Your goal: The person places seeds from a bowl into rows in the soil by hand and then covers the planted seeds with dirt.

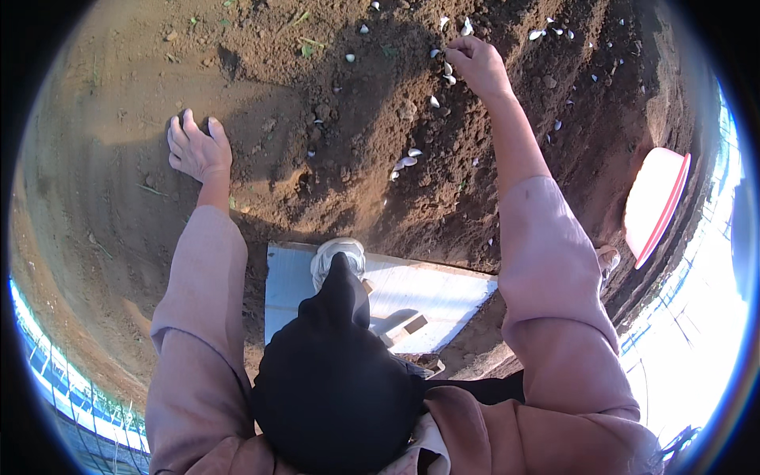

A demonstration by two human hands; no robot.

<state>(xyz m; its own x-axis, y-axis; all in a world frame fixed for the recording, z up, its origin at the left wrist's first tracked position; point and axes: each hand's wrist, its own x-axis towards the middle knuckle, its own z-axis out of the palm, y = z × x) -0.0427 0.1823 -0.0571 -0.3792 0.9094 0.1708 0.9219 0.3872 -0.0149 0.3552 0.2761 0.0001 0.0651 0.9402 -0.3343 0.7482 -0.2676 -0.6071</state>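
Observation:
My right hand (480, 66) reaches to the far side of the tilled soil (356, 130), its fingertips drawn together and pointing down. Garlic cloves lie close around those fingers: one clove (466, 27) just beyond them, another clove (434, 53) to their left and a clove (447, 69) just below. Whether a clove is pinched between the fingers cannot be made out. Over on the left, my left hand (199, 145) rests palm down on smoother earth with its fingers spread, holding nothing. Between the hands lies a small group of cloves (408, 161).
More cloves (537, 34) are scattered at the upper right. A white basin with a red rim (656, 205) stands tilted in view at the right. Under my body lies a pale board (433, 285) with a shoe (337, 258) and a wooden block (415, 323) on it.

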